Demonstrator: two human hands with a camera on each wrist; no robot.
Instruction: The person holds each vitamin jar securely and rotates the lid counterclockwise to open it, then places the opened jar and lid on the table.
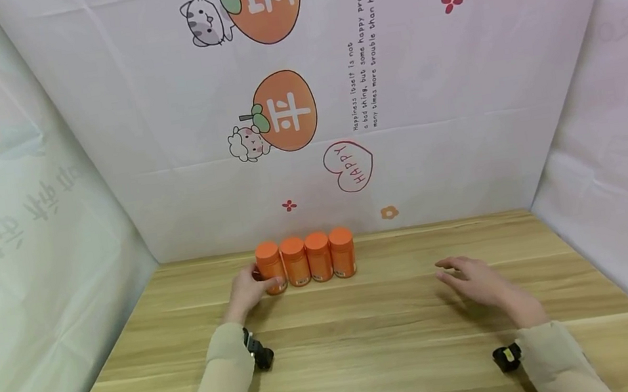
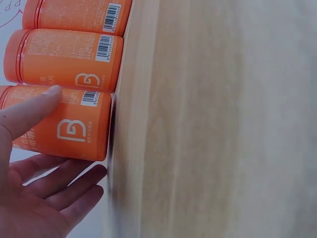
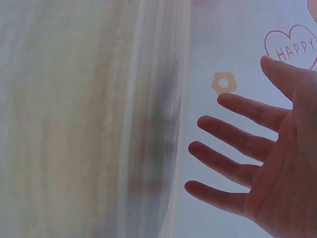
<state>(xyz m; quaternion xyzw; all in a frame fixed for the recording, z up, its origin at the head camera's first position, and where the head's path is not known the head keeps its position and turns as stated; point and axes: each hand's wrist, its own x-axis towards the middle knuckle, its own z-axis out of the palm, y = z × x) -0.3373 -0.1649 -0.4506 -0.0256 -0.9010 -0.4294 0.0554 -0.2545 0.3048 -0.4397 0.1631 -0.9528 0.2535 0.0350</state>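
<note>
Several orange bottles with orange lids stand upright in a row at the back of the table. My left hand point(image 1: 247, 292) is at the leftmost orange bottle point(image 1: 270, 266), thumb across its front and fingers round its outer side. In the left wrist view, the thumb point(image 2: 34, 111) lies over the label of that bottle point(image 2: 74, 131), beside a white logo and barcode. The lower fingers spread loosely past its side. Over the right part of the table, my right hand point(image 1: 477, 282) holds nothing. Its fingers point(image 3: 233, 163) are spread apart in the right wrist view.
The other orange bottles point(image 1: 319, 258) stand close together to the right of the held one. A wood-grain table point(image 1: 360, 362) lies below. White printed cloth point(image 1: 427, 108) hangs behind it and at both sides.
</note>
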